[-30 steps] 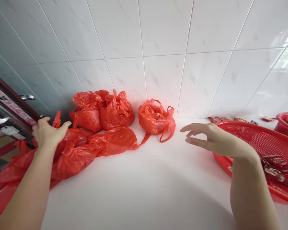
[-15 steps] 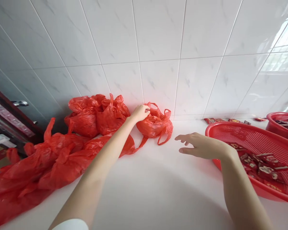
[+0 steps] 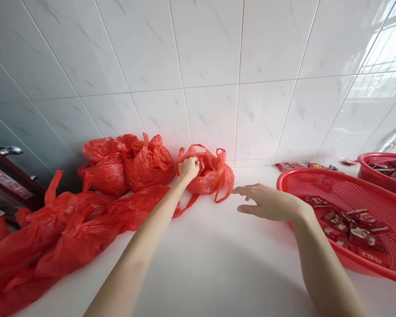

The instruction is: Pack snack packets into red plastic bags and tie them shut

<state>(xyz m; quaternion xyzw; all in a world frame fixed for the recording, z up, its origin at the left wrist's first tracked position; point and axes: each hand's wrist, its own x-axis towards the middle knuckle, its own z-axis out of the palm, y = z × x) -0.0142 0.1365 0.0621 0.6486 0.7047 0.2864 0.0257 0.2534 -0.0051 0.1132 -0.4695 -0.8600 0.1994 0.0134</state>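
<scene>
My left hand (image 3: pixel 188 167) reaches far forward and is closed on the rim of a small red plastic bag (image 3: pixel 214 174) that stands by the tiled wall. My right hand (image 3: pixel 267 203) hovers open just right of that bag, fingers stretched toward it and holding nothing. Two more filled red bags (image 3: pixel 128 163) stand to the left against the wall.
A heap of flat red plastic bags (image 3: pixel 62 229) lies on the white counter (image 3: pixel 211 264) at the left. A red mesh basket (image 3: pixel 343 193) with dark red packets (image 3: pixel 353 224) sits at the right, a second red basket (image 3: pixel 383 169) behind it. Loose packets (image 3: pixel 285 166) lie along the wall.
My left hand left the flat bags at the left, crossed to the small bag by the wall and closed on its rim. My right hand drifted slightly left.
</scene>
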